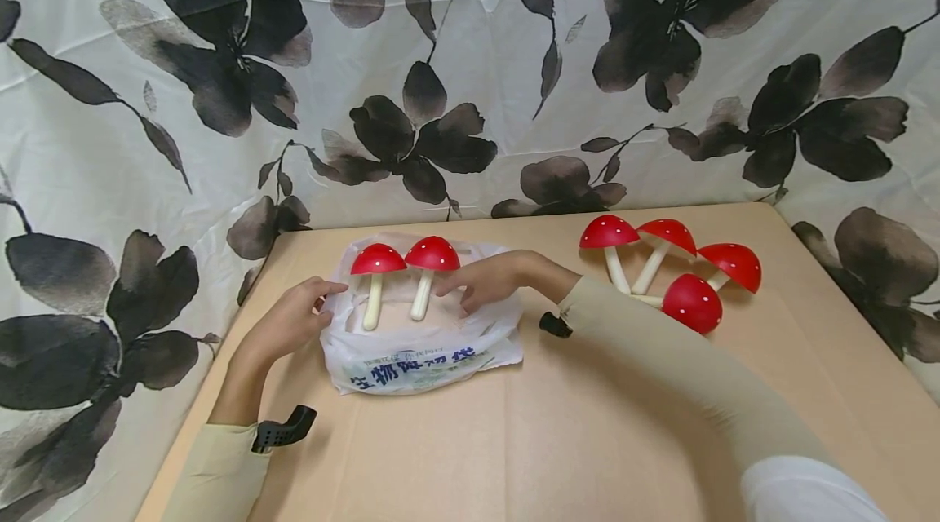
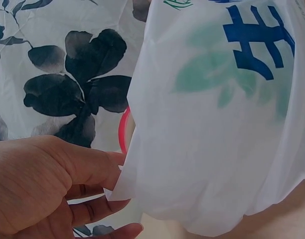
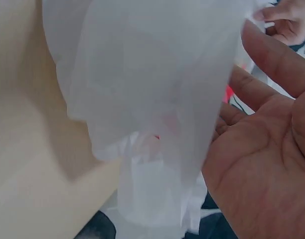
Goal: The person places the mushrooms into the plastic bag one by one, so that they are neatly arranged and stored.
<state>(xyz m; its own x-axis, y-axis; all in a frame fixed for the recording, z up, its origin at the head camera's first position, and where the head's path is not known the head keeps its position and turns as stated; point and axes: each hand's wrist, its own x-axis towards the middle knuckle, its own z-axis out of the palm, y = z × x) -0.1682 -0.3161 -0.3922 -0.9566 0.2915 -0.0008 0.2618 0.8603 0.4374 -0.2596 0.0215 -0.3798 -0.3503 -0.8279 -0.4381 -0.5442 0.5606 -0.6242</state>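
A white plastic bag (image 1: 426, 375) with blue printed characters lies spread near the table's far left side. Two toy mushrooms, a left one (image 1: 373, 294) and a right one (image 1: 426, 281), lie side by side within its outline, red caps away from me. My left hand (image 1: 288, 318) pinches the bag's left edge; in the left wrist view a bag corner runs between thumb and finger. At the bag's right side, my right hand (image 1: 488, 277) points its fingers inward beside the right mushroom. The right wrist view shows its fingers loosely extended, partly hidden behind the white plastic.
Several more red-capped toy mushrooms (image 1: 692, 303) lie in a group at the table's far right, beyond my right forearm. A floral cloth (image 1: 455, 41) hangs behind the wooden table (image 1: 441, 457). Black wrist cameras (image 1: 285, 427) sit on both wrists.
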